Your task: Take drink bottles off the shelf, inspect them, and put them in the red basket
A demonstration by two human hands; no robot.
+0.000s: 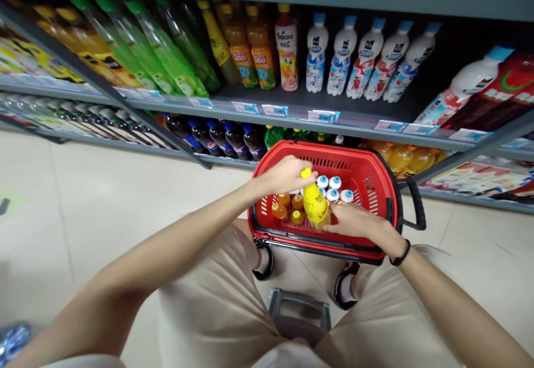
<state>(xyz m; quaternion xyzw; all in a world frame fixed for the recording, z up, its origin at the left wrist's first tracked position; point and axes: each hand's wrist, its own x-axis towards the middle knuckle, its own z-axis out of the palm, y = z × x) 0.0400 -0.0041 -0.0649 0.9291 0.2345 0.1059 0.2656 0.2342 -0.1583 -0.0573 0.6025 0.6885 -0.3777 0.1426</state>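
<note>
Yellow bottle (316,201): tipped over the near half of the red basket (384,178), held in both hands' reach. My read: the step in hand is either settling it in or lifting it out, can't tell which. Either way the next move calls for a steady hold up top and some guiding down low, so the neighbours don't get knocked.
Cap and label: bright yellow, dark lettering, bottom end paler. It leans, cap off to the left, base towards the person. Can't see if it's touching the basket floor.
Right hand (354,220): beside the bottle's lower body, seems to touch it, thumb apart from the fingers. Can't tell if that grip is clamped. Black band (401,253) on the wrist.
Left hand (287,174): grip clamped on the bottle's neck, right by the cap.
Basket mates: orange bottles (279,210) to the left, white bottles (332,194) with blue tops just beyond.
Lower shelf: cola bottles (227,138) in a row.
Upper shelf (354,121): more drinks, including a yellow lookalike (218,45).
</note>
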